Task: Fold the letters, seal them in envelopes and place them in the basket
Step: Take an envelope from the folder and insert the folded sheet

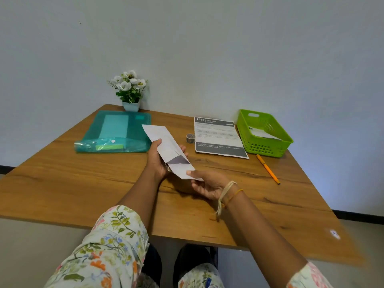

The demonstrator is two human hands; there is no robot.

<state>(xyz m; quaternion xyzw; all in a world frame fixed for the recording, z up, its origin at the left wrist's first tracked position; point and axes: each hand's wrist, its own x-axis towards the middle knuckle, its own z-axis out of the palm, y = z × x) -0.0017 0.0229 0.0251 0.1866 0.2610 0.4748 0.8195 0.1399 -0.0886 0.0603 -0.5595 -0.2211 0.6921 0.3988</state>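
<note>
Two hands hold one white envelope up over the middle of the table; the left hand has its fingers wrapped round the long side of it, and the right hand pinches the near end, where the flap hangs open; a dark bit of folded letter shows at that open mouth, so the letter looks as if it is partly in but not tucked all the way; the step in hand, I think, is putting the letter inside; next it needs a push down until no paper peeks out, then the flap must be folded over and pressed shut; a small roll of tape sits near on the table and may help to seal it; one more printed letter lies flat and not yet folded, between the tape and the green basket; the basket stands at the far right and has some white paper in it already; an orange pen lies just in front of the basket; a teal folder and a small flower pot sit at the far left.
</note>
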